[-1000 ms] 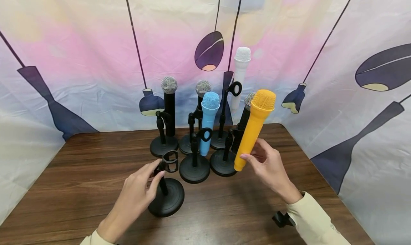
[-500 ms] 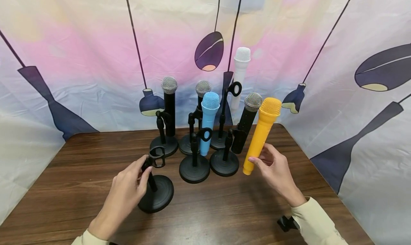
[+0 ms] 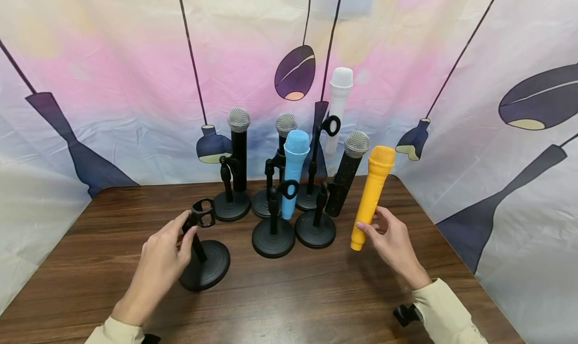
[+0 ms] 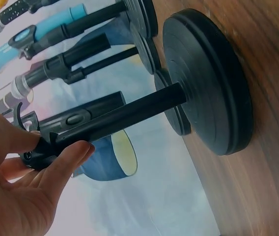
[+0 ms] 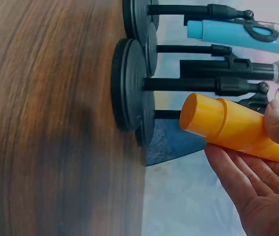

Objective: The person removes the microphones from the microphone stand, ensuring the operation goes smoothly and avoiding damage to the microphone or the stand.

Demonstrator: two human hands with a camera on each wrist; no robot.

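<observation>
My left hand (image 3: 162, 264) pinches the top of a black microphone stand (image 4: 129, 110) just below its clip (image 3: 204, 212). That clip has nothing in it, and the stand's round base (image 3: 207, 266) is at the table's left middle. On the right, my right hand (image 3: 397, 243) holds a yellow microphone (image 3: 372, 196) by its lower handle, between thumb and fingers. It tilts slightly, head up, and its lower end is above the table in the right wrist view. Left of it, a black microphone (image 3: 345, 176) with a silver head leans in a stand's clip.
A blue microphone (image 3: 295, 158), a white microphone (image 3: 339, 103) and two black microphones with silver heads, one of them (image 3: 239, 148) at the left, stand in stands behind. A patterned cloth (image 3: 135, 83) hangs behind the wooden table (image 3: 289, 299). Black straps show at both wrists.
My left hand has moved left with the stand, away from the other stands. My right hand has shifted right and slightly down with the yellow microphone, uncovering the black microphone behind it.
</observation>
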